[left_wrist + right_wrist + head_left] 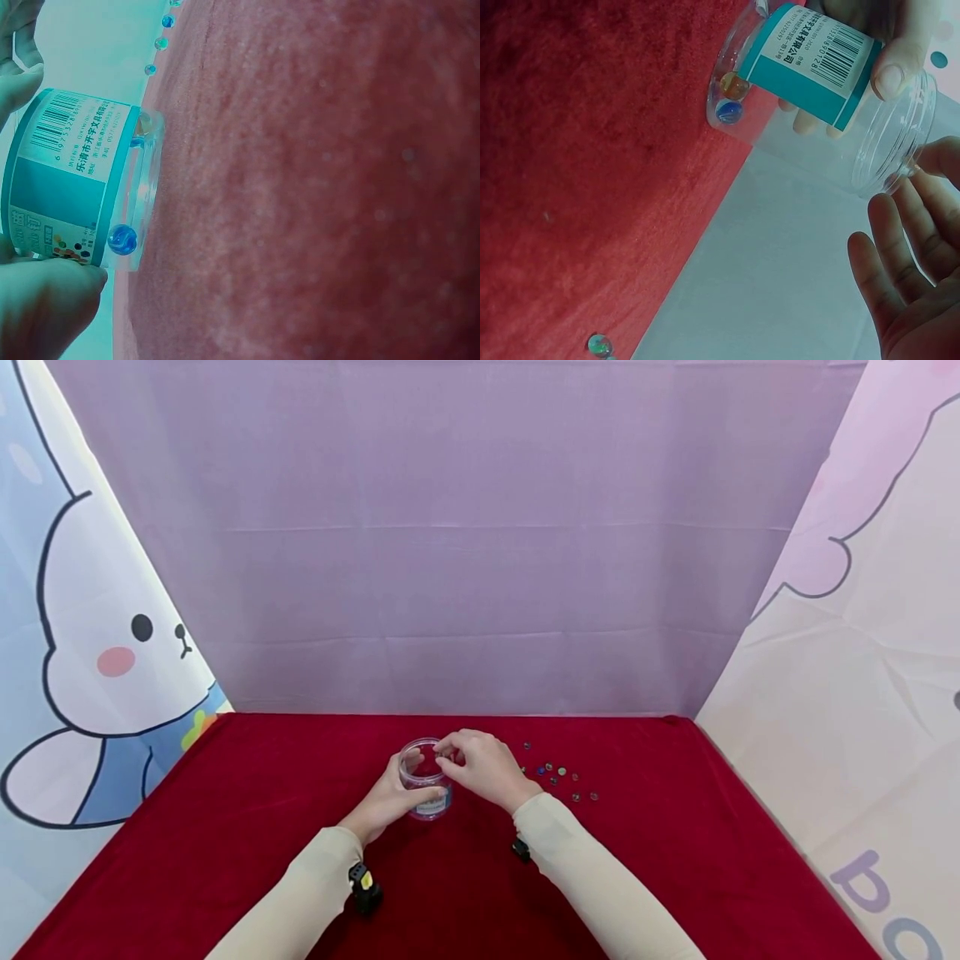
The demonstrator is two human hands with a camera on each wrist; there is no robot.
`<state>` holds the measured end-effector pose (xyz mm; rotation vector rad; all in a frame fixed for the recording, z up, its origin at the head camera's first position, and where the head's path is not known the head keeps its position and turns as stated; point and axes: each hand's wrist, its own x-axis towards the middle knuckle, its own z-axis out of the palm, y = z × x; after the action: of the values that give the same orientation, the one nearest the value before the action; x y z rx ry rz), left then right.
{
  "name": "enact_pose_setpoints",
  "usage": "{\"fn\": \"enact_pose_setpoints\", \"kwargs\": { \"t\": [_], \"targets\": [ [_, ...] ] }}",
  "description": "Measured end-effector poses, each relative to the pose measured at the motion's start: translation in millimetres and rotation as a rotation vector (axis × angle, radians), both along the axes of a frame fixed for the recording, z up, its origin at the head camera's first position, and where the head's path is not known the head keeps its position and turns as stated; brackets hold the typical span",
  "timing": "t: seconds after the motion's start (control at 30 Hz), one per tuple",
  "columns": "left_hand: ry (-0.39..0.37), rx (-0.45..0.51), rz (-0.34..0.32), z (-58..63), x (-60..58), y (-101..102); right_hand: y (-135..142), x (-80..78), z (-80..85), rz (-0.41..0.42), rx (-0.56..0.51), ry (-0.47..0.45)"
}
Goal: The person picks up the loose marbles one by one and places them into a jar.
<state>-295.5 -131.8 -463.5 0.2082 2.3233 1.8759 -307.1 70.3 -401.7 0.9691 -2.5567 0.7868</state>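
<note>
A clear plastic jar (430, 812) with a teal and white label stands upright and open-topped on the red cloth. My left hand (388, 800) grips it from the left, thumb across the front. Through the jar's clear base show an orange-brown marble (734, 86) and a blue marble (729, 112). At the jar's mouth, my right hand (486, 767) pinches a small marble (910, 171) between thumb and index finger, its other fingers loosely spread. That marble is mostly hidden by the fingertips.
Several loose glass marbles (562, 772) lie scattered on the red cloth (637, 860) to the right of the jar. A lilac curtain (480, 543) hangs behind the table, with cartoon-printed sheets (112, 568) at both sides.
</note>
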Motion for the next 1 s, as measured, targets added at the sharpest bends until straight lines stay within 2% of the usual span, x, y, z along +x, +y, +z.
{"fn": "enact_pose_setpoints", "kwargs": {
  "t": [0.73, 1.0],
  "targets": [
    [0.013, 0.013, -0.001, -1.1, 0.0, 0.3, 16.7, 5.4, 4.3, -0.024, 0.007, 0.027],
    [0.021, 0.021, 0.003, -1.8, 0.6, 0.1, 27.8, 6.9, 3.3, -0.066, 0.023, 0.037]
  ]
}}
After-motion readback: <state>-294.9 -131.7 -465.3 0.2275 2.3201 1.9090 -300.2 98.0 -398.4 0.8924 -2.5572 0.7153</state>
